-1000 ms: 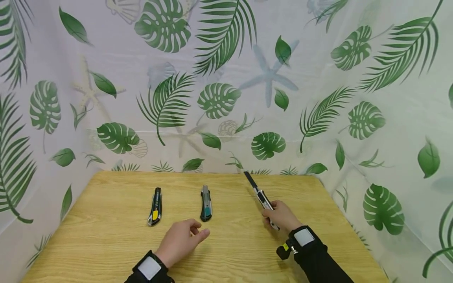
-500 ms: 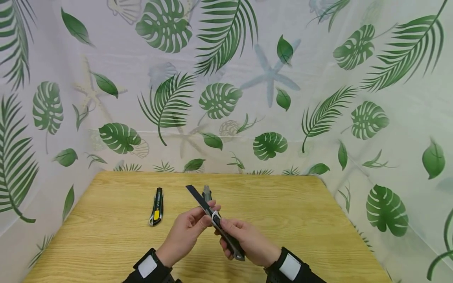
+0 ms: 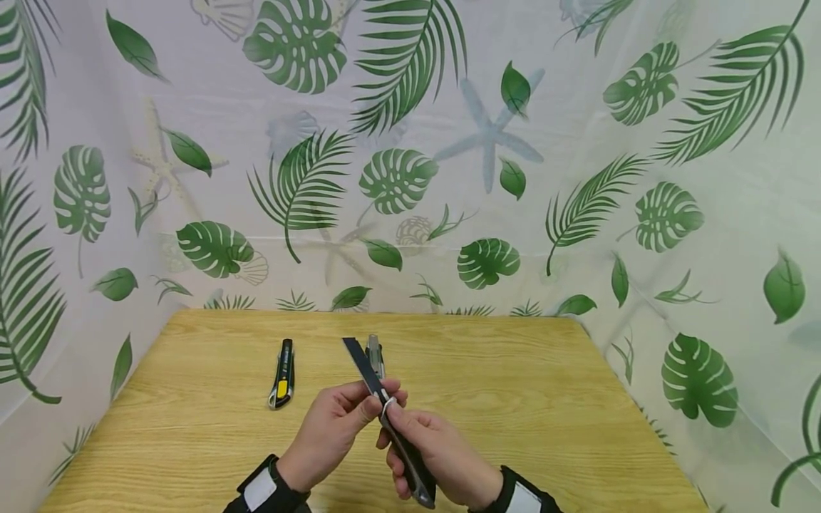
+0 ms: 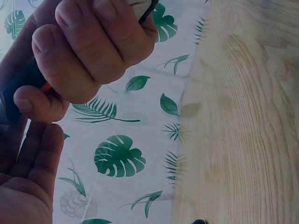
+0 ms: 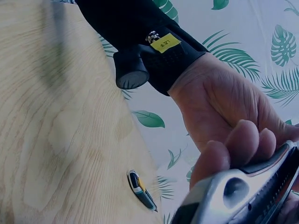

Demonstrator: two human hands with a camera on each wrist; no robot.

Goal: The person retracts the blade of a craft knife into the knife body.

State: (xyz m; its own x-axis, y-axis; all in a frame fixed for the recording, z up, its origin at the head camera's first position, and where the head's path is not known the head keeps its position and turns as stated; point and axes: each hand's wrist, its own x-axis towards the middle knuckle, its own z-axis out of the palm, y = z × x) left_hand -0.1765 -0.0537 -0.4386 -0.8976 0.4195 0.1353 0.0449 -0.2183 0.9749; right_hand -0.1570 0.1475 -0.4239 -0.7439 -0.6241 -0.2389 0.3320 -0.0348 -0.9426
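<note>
With our right hand (image 3: 436, 452) gripping the utility knife (image 3: 391, 427), our left hand (image 3: 333, 427) should pinch its extended blade (image 3: 359, 360) by the flat sides only.

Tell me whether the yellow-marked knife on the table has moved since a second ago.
No. The yellow-marked knife lies at the same spot on the table, left of the teal knife, as before.

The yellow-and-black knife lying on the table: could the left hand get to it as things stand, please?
Probably yes, but not straight away. The yellow-and-black knife lies alone on bare table beside the left hand, but that hand is pinching the extended-blade knife and must release first.
</note>
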